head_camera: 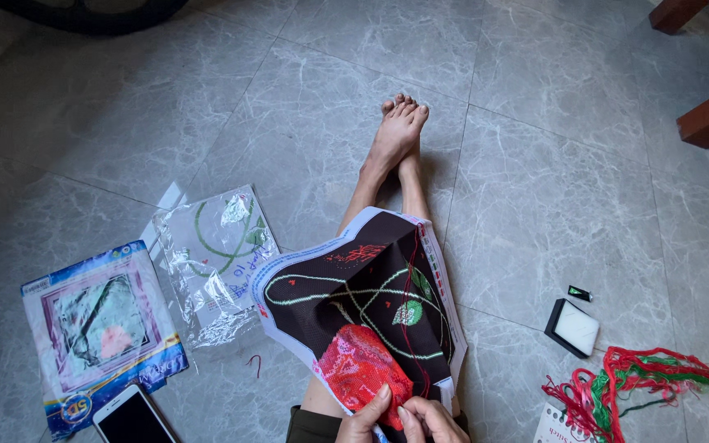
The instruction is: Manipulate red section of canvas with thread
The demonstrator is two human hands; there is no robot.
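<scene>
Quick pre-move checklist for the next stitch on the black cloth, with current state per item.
1. Both hands on the work: left hand and right hand meet at the near edge of the embroidery cloth. Ok.
2. Cloth supported: it lies draped over the person's legs, pattern side up. Ok.
3. Working thread free: the red thread runs down across the cloth towards the hands, no knot seen. Ok.
4. Needle in hand: too small or hidden. Cannot tell.
5. Spare thread within reach: red and green bundle lies on the floor to the right. Ok.
6. Phone away from the cloth: on the floor to the left, apart. Ok.
</scene>
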